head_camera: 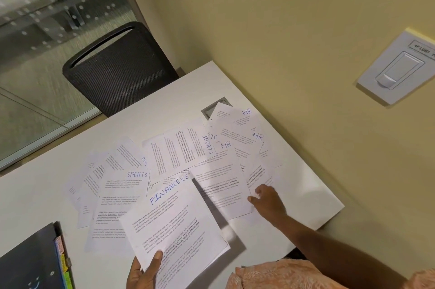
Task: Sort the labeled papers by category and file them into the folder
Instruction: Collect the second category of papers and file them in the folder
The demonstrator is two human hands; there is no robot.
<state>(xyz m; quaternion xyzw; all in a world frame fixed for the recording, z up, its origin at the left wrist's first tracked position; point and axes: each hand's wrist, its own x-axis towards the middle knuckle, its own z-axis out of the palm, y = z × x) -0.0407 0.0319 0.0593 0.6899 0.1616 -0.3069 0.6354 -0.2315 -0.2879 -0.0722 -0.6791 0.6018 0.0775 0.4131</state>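
Observation:
Printed sheets with blue handwritten labels lie fanned over the white table (42,194). My left hand (143,272) grips a small stack of FINANCE papers (171,225) by its lower corner, lifted above the table. My right hand (268,199) reaches out to the HR papers (226,175) on the right and touches the lower edge of one with its fingertips. SPORTS papers (131,182) lie in the middle and left of the spread. A dark folder (30,260) with coloured index tabs sits at the bottom left.
A black mesh chair (117,69) stands at the table's far side. A grey cable hatch (211,109) is set into the tabletop under the HR sheets. A yellow wall with a light switch (397,67) borders the table's right edge.

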